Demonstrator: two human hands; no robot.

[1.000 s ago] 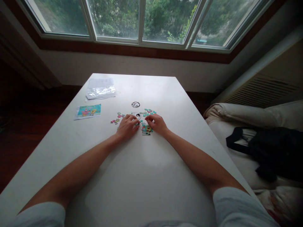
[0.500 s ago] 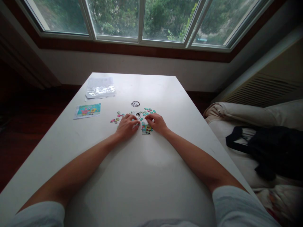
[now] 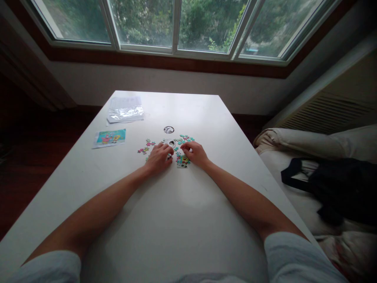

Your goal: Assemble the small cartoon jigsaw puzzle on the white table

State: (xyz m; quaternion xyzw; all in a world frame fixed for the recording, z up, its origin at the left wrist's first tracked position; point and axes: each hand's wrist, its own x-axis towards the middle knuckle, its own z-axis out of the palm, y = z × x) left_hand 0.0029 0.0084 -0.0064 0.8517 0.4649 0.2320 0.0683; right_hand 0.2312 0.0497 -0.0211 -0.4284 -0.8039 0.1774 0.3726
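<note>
Over the white table [image 3: 165,220], my left hand [image 3: 159,158] is curled with a small coloured puzzle piece [image 3: 169,157] between thumb and fingers. My right hand [image 3: 196,154] is bent in a pinch just right of it; what its fingertips hold, if anything, is too small to make out. Below the gap between the hands lies a joined section of jigsaw puzzle [image 3: 182,162] with a yellow cartoon figure, partly under the right hand. Loose puzzle pieces [image 3: 185,138] in green and pink lie beyond the right hand, and pinkish loose pieces [image 3: 143,150] lie left of the left hand.
A printed picture card [image 3: 110,138] and a clear plastic bag with paper [image 3: 125,110] lie at the table's left. A round black-and-white disc [image 3: 169,129] lies beyond the hands, and a similar ring-shaped mark [image 3: 171,144] between them. A sofa with a black bag [image 3: 338,188] stands right.
The left hand's thumb and fingertips have drawn back slightly from the joined section, and a coloured piece now shows between them. My right hand has stayed in place.
</note>
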